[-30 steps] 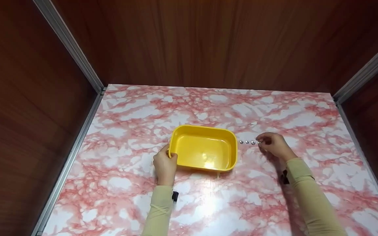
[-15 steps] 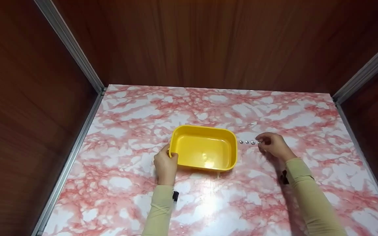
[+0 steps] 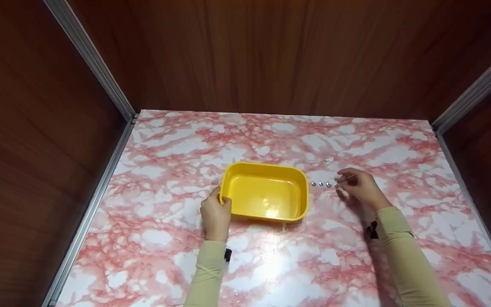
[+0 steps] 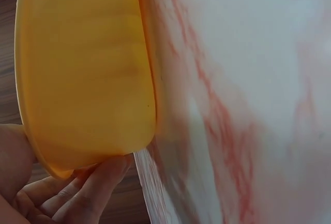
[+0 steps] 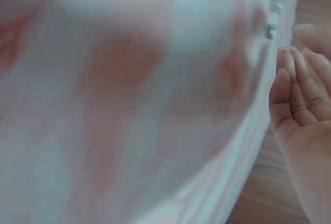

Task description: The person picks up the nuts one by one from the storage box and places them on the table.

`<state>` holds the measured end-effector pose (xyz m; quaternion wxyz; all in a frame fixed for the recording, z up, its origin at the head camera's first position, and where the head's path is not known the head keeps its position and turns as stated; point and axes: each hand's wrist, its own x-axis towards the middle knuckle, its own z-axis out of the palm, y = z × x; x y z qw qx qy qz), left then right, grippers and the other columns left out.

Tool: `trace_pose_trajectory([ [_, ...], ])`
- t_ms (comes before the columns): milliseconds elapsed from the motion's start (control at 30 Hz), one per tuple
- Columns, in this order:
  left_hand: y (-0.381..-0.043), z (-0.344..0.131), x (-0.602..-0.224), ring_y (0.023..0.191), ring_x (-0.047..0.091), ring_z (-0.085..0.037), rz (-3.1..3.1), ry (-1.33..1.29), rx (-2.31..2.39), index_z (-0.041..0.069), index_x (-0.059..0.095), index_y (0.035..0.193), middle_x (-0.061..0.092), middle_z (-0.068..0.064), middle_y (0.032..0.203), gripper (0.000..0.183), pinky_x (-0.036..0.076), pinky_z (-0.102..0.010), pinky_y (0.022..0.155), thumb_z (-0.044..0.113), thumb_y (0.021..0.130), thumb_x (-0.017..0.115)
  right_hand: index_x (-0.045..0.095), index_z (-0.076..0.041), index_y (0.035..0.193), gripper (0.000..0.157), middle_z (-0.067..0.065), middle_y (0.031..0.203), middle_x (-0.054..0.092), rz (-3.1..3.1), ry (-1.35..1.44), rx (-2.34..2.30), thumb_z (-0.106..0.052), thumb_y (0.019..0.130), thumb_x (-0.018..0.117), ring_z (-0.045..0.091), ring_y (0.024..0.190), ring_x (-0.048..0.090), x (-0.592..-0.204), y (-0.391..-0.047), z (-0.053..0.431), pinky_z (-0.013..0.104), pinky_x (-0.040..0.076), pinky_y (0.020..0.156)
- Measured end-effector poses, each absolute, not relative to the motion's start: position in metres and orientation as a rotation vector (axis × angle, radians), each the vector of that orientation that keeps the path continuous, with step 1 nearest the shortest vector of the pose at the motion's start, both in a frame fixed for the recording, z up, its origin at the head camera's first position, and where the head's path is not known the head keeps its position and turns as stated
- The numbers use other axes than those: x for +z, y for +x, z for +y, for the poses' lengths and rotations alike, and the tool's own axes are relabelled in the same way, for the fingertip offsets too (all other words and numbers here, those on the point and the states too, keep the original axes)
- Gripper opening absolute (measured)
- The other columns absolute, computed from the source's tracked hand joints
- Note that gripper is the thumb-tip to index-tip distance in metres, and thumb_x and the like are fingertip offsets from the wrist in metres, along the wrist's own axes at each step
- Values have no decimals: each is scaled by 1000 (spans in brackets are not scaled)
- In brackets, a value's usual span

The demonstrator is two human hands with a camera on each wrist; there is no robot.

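Note:
A yellow plastic tub with rounded corners stands on the table, nothing inside it. My left hand grips its left end, thumb over the rim and fingers underneath on the outer wall, as the left wrist view also shows the tub wall. To the right of the tub lies a short row of several tiny shiny silver pieces, too small to name. Right beside the row's right-hand end is my right hand. In the right wrist view its thumb and fingers stand apart, with nothing seen between them.
The table has a red-and-white marbled top. Dark wood-grain panels rise at the back and both sides, with grey metal strips along the corners. Light reflects off the tabletop in front of the tub.
My right hand has drawn slightly to the right, its fingertips parting from the rightmost silver piece, which stays in the row. The left hand and tub hold still.

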<state>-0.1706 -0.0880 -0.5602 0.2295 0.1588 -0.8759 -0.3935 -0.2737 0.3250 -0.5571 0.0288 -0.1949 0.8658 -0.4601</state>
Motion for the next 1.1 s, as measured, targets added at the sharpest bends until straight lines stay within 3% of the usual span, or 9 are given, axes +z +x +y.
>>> trace_pose_trajectory([
  [133, -171, -89, -558, 53, 54, -20, -2442, 443, -1059, 8, 66, 101, 62, -4, 69, 30, 45, -37, 50, 11, 71, 67, 54, 2, 114, 35, 25, 96, 56, 2692, -590, -1449, -3, 80, 61, 29, 81, 55, -549, -269, 326, 30, 44, 67],
  [300, -171, -93, -554, 57, 57, -18, -2449, 452, -1059, 7, 65, 103, 63, -6, 73, 34, 47, -37, 54, 18, 72, 68, 55, -4, 113, 31, 25, 104, 55, 2696, -704, -1440, -13, 84, 59, 35, 92, 52, -542, -259, 327, 48, 39, 78],
  [467, -169, -101, -548, 69, 63, -21, -2412, 442, -1058, 7, 65, 106, 66, -11, 86, 36, 50, -38, 61, 22, 73, 67, 55, -1, 114, 32, 20, 109, 54, 2700, -776, -1413, -8, 83, 59, 40, 98, 49, -538, -248, 326, 56, 34, 80],
  [700, -171, -112, -540, 74, 63, -26, -2429, 332, -1012, 5, 65, 106, 65, -13, 90, 35, 49, -41, 62, 23, 76, 63, 55, -5, 116, 35, 14, 114, 54, 2751, -810, -1371, -8, 82, 61, 38, 102, 48, -536, -231, 319, 55, 35, 82],
  [900, -175, -121, -537, 58, 55, -26, -2460, 206, -962, 6, 65, 105, 64, -15, 92, 33, 46, -39, 56, 24, 77, 63, 55, -5, 118, 40, 9, 115, 54, 2821, -841, -1283, -2, 79, 62, 31, 106, 47, -535, -216, 310, 50, 36, 83],
  [1000, -176, -124, -537, 66, 57, -27, -2504, 133, -944, 6, 64, 107, 63, -14, 99, 36, 47, -38, 63, 26, 78, 62, 55, -6, 118, 41, 7, 115, 54, 2848, -873, -1237, 1, 78, 62, 28, 107, 47, -532, -209, 304, 47, 36, 85],
  [1100, -176, -126, -535, 86, 59, -25, -2563, 69, -939, 5, 61, 113, 60, -13, 109, 41, 47, -38, 75, 29, 79, 61, 54, -6, 119, 41, 7, 117, 53, 2890, -902, -1167, -4, 79, 62, 28, 108, 46, -529, -201, 298, 46, 36, 86],
])
